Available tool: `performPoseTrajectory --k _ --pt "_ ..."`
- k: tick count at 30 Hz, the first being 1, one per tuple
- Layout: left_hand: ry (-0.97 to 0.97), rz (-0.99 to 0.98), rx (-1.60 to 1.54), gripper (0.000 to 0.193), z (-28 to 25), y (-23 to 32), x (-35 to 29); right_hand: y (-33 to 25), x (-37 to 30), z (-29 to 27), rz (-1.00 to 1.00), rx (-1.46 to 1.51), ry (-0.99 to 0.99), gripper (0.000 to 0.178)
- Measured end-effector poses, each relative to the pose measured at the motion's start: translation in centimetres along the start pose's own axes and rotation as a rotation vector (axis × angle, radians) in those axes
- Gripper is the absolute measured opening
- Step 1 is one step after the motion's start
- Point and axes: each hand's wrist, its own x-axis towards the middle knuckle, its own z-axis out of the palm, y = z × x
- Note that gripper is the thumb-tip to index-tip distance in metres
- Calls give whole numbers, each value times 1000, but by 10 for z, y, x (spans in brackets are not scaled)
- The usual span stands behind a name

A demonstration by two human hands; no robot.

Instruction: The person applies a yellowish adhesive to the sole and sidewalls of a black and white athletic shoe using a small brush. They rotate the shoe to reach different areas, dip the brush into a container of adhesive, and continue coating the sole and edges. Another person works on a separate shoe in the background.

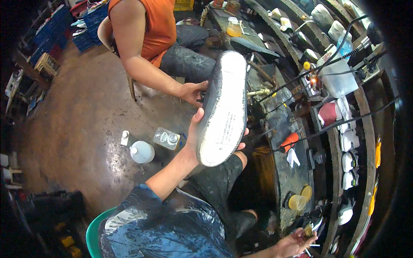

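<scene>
My left hand (193,137) grips a dark shoe upper (208,101) in front of me. Its white stitched underside (226,99) faces me, the toe pointing away; my thumb lies along the left edge and fingertips show at the right. At the lower right, my right hand (294,244) is palm up with fingers bent. A small yellowish piece (308,230) shows at its fingertips, too unclear to name. Close by is a dark shoe with a white sole (316,220). A co-worker's hand (193,92) is at the shoe upper's far left side; whether it touches is unclear.
Along my right runs a workbench (286,202) with a yellow cup (297,202) and an orange-red object (289,141). Shelves of shoes (349,163) stand beyond, with black cables (331,125) across them. Bottles (142,152) stand on the floor; a co-worker in orange (161,30) sits opposite.
</scene>
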Motion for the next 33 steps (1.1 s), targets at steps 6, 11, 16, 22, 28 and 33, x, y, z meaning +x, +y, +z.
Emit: performPoseTrajectory --k 6,11,16,22,28,33 --pt "159 -102 265 90 -29 -13 -18 1 -3 -5 16 -26 -73 33" --pt "356 -158 273 77 -57 -25 -34 0 -9 2 42 -55 -7 36" --pt "469 -201 440 69 -61 -33 -43 3 -11 8 52 -107 31 36" --pt "355 -320 405 53 -67 -42 -42 7 -13 5 86 -4 -21 34" --pt "256 -344 446 77 -82 -56 -40 3 -20 -6 99 -47 -5 36" --pt "328 -313 216 85 -75 -68 -34 0 -26 -12 107 -46 34 36"
